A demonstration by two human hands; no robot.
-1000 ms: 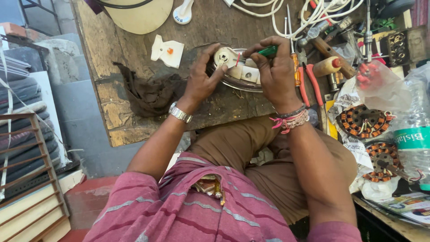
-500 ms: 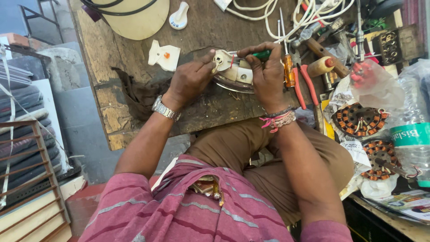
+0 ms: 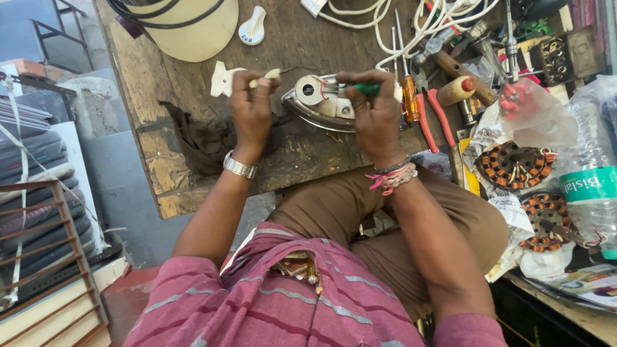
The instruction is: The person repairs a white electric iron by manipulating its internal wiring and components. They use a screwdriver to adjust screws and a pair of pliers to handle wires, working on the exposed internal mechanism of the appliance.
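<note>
on a worn wooden counter (image 3: 302, 45), seen from above the person's head, lies a metal clothes iron base (image 3: 321, 103) with its cover off, roughly midway between the two hands; the right hand (image 3: 376, 115) is closed around a green-handled screwdriver (image 3: 363, 88), held over the right part of the iron base, the hand resting against it; the left hand (image 3: 252, 109) is closed on a small cream-coloured piece (image 3: 267, 76), held just left of the iron base and apart from it; a silver wristwatch (image 3: 240, 166) sits on the left wrist, and pink and white threads (image 3: 392, 177) circle the right wrist; just beyond the left hand lies a flat white plastic part (image 3: 223, 80); a dark crumpled cloth (image 3: 199, 135) lies on the counter left of that hand; to the right of the iron base stand an orange-handled screwdriver (image 3: 410, 96) and red-handled pliers (image 3: 434, 115), close together; white cables (image 3: 398, 19) coil along the far edge; a large round cream cover (image 3: 193, 32) sits at the far left corner, with a small white knob-like piece (image 3: 252, 27) near it; at the far right lie two copper-wound motor stators (image 3: 517, 166), a clear plastic bag (image 3: 536, 115) and a plastic water bottle (image 3: 594, 173); the person wears a pink striped shirt and brown trousers.
</note>
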